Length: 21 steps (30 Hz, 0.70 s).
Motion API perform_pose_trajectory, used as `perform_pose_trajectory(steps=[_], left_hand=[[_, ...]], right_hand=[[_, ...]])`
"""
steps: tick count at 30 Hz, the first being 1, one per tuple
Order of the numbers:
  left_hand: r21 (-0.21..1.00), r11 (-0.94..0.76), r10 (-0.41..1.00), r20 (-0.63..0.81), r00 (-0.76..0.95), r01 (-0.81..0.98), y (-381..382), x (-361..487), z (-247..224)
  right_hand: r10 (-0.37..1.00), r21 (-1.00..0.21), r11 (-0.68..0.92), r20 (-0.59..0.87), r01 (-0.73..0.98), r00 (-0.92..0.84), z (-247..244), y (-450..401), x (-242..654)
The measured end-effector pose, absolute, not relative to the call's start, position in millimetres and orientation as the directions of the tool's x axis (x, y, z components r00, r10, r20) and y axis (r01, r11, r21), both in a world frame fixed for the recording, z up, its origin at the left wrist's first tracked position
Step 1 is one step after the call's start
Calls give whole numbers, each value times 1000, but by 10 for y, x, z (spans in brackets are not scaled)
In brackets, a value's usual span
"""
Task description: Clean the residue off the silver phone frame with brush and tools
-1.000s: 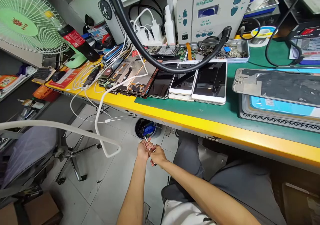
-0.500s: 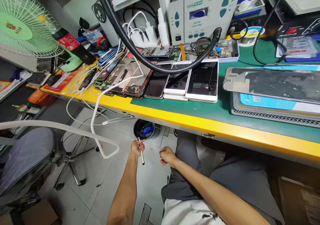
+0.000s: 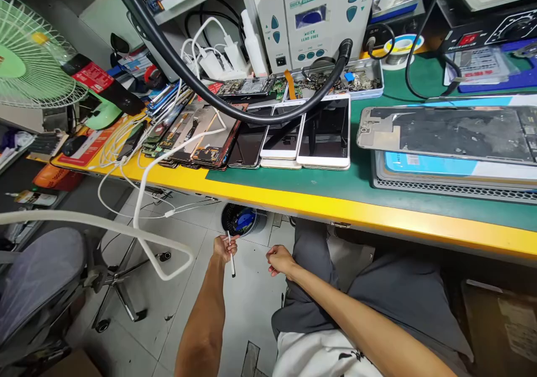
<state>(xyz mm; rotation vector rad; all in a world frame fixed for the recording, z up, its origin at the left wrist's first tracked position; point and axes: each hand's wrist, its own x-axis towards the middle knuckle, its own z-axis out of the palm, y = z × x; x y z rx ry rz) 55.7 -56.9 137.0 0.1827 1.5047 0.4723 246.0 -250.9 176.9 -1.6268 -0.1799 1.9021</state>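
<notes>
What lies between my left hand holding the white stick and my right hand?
Nothing but bare grey floor tile: the head view shows an open gap between the left hand, gripping the white stick, and the right hand.

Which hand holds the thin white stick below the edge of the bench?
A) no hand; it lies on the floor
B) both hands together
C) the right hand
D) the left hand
D: the left hand grips the thin white stick near its upper end, while the right hand is apart from it and holds nothing visible.
</notes>
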Motion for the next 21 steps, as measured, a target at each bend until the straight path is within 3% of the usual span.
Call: perform_pose_trajectory(steps=[13,21], left_hand=[[471,872,474,-881,-15,-136,-629,647,1398],[640,762,646,-762,42,-105,-898,806,1570]], right_hand=[[546,-487,-787,-835,-379,-61,1792,-2523,2482],[573,-522,-779,-817,-347,-58,1763,-2529,2493]])
